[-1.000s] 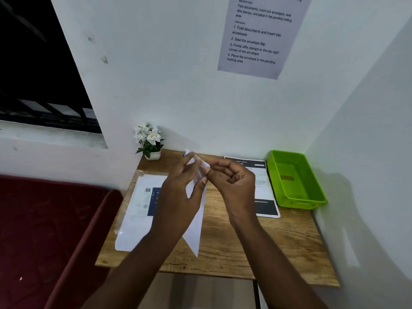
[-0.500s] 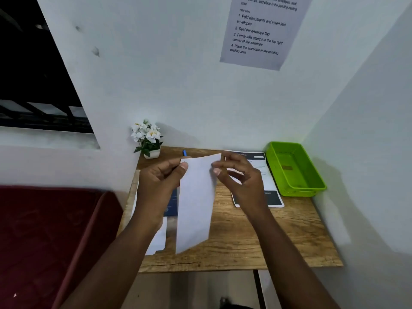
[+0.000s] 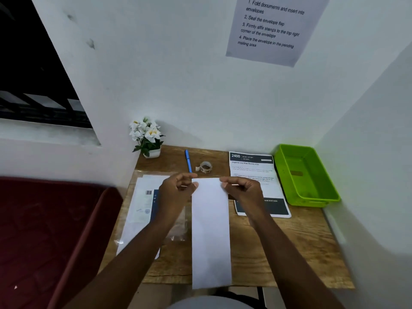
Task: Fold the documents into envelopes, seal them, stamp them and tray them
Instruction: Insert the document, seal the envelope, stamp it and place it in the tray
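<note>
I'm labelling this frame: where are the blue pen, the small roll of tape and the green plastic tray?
blue pen [image 3: 188, 161], head view, mid-barrel.
small roll of tape [image 3: 205, 167], head view, outer band.
green plastic tray [image 3: 312, 201], head view, near rim.

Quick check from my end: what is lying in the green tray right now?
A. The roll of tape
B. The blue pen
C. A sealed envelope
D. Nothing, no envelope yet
D. The green tray shows only its bare bottom, while the blue pen and the tape roll lie on the desk, and the folded white paper is held at its top corners by the left hand and right hand.
</note>
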